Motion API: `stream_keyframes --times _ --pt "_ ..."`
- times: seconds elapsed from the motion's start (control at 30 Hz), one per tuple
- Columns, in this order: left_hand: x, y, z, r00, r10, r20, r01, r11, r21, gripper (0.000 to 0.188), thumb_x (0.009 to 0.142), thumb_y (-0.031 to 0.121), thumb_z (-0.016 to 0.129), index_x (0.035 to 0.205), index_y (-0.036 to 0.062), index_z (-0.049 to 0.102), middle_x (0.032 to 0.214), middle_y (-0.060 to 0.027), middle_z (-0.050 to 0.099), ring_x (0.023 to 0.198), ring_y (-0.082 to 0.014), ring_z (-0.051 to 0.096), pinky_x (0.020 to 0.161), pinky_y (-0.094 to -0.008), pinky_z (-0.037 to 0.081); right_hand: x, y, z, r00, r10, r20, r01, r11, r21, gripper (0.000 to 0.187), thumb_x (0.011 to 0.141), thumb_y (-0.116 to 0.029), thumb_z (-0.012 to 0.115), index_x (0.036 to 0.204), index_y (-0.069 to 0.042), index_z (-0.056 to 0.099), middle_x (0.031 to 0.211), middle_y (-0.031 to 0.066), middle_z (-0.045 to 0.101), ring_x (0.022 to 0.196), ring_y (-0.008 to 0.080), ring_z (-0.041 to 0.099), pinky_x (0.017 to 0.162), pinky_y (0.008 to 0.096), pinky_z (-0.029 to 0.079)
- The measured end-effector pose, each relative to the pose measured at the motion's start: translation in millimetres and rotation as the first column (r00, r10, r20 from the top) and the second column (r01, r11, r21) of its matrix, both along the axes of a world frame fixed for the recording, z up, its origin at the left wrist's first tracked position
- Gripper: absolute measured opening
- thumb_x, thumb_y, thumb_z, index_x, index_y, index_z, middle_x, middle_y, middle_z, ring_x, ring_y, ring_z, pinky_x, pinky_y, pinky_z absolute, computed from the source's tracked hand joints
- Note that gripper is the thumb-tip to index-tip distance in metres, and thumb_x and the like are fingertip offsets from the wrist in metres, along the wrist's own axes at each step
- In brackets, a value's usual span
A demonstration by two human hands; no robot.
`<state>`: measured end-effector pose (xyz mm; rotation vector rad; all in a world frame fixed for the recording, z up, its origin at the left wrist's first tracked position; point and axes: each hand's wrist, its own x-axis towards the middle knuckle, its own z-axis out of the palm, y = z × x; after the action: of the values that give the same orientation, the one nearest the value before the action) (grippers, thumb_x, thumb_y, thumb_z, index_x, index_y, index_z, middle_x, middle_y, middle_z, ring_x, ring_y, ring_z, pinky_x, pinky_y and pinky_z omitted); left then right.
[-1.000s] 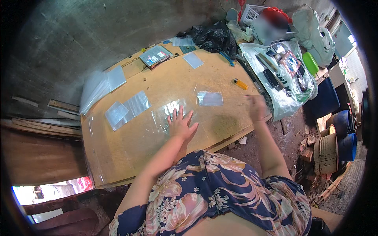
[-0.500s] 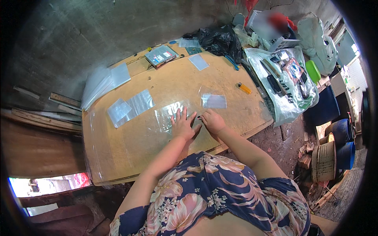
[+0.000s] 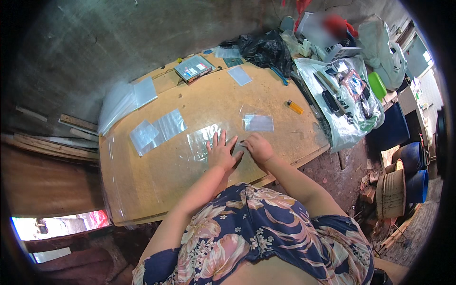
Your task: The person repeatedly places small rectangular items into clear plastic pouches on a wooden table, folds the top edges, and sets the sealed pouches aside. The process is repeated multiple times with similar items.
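Observation:
A clear plastic sheet (image 3: 205,138), glossy with glare, lies flat on the wooden table (image 3: 156,183). My left hand (image 3: 221,151) presses on its right part, palm down with the fingers spread. Close by on the right, my right hand (image 3: 258,147) is closed, thumb and fingers pinched on what looks like a shiny edge of clear film (image 3: 241,145); where that film ends is hard to make out. Just beyond my right hand lies a small clear plastic bag (image 3: 258,123). Farther left, another small bag (image 3: 144,135) overlaps a longer plastic strip (image 3: 170,122).
A stack of plastic sleeves (image 3: 118,104) lies at the far left. A flat box (image 3: 194,69), an orange lighter (image 3: 295,107), blue-handled pliers (image 3: 280,76) and a black bag (image 3: 268,52) lie farther back. Tools cover a silvery sheet (image 3: 349,126) at right, above blue buckets (image 3: 389,128).
Both hands stay almost in place. A shiny bit of film now shows more clearly at my right fingertips, which have shifted very slightly.

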<state>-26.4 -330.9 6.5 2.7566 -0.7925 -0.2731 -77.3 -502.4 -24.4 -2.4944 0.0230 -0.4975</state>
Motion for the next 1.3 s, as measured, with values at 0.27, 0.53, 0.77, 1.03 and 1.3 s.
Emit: stream_keyframes --times 0.27,0.53,0.77,1.03,1.3 --pt "2.2 3.1 -14.6 0.995 0.016 0.099 0.0 0.987 -0.159 0.06 0.079 0.046 0.061 0.132 0.0195 0.051 0.148 -0.0136 0.03 0.136 -0.0367 0.026 0.106 -0.0593 0.02 -53.3 -85.9 4.4 0.78 -0.626 -0.003 0.62 0.772 0.139 0.012 0.087 -0.014 0.06 0.081 -0.004 0.06 0.079 0.0146 0.059 0.075 0.0325 0.059 0.067 0.0397 0.047" --pt "93.5 -59.3 -20.8 0.956 -0.141 0.257 0.177 0.977 -0.122 0.035 0.084 0.024 0.06 0.116 0.0105 0.057 0.126 -0.0105 0.052 0.117 -0.0303 0.047 0.095 -0.0472 0.039 -60.9 -95.8 -2.2 0.868 -0.471 0.154 0.468 0.882 0.063 0.007 0.084 -0.008 0.063 0.081 -0.003 0.059 0.084 0.0141 0.059 0.076 0.0345 0.059 0.065 0.0396 0.048" --pt "119.4 -100.9 -13.1 0.983 0.186 -0.01 -0.186 0.978 -0.098 0.017 0.082 0.027 0.066 0.092 0.0131 0.067 0.107 -0.0083 0.059 0.103 -0.0279 0.054 0.086 -0.0398 0.046 -61.7 -93.1 7.4 0.852 -0.522 0.028 0.522 0.853 0.029 0.009 0.084 -0.01 0.064 0.08 -0.003 0.06 0.084 0.014 0.06 0.073 0.0342 0.059 0.064 0.0402 0.048" --pt "129.9 -100.7 -31.6 0.969 0.242 -0.057 -0.249 0.933 -0.259 0.019 0.083 0.019 0.067 0.091 0.0034 0.06 0.096 -0.0156 0.062 0.092 -0.0327 0.061 0.078 -0.0432 0.048 -59.6 -91.9 9.0 0.851 -0.515 0.102 0.508 0.857 0.088 0.009 0.084 -0.012 0.063 0.081 -0.004 0.061 0.084 0.014 0.059 0.073 0.0342 0.06 0.063 0.0406 0.048" --pt "171.8 -23.8 12.7 0.974 0.218 -0.066 -0.217 0.804 -0.554 0.028 0.079 0.021 0.071 0.093 0.0027 0.055 0.075 -0.0104 0.064 0.072 -0.024 0.064 0.067 -0.0376 0.05 -59.2 -95.7 -1.1 0.868 -0.479 0.13 0.472 0.878 0.083 0.009 0.085 -0.011 0.061 0.082 -0.003 0.06 0.084 0.0147 0.059 0.077 0.0353 0.059 0.066 0.0413 0.048"
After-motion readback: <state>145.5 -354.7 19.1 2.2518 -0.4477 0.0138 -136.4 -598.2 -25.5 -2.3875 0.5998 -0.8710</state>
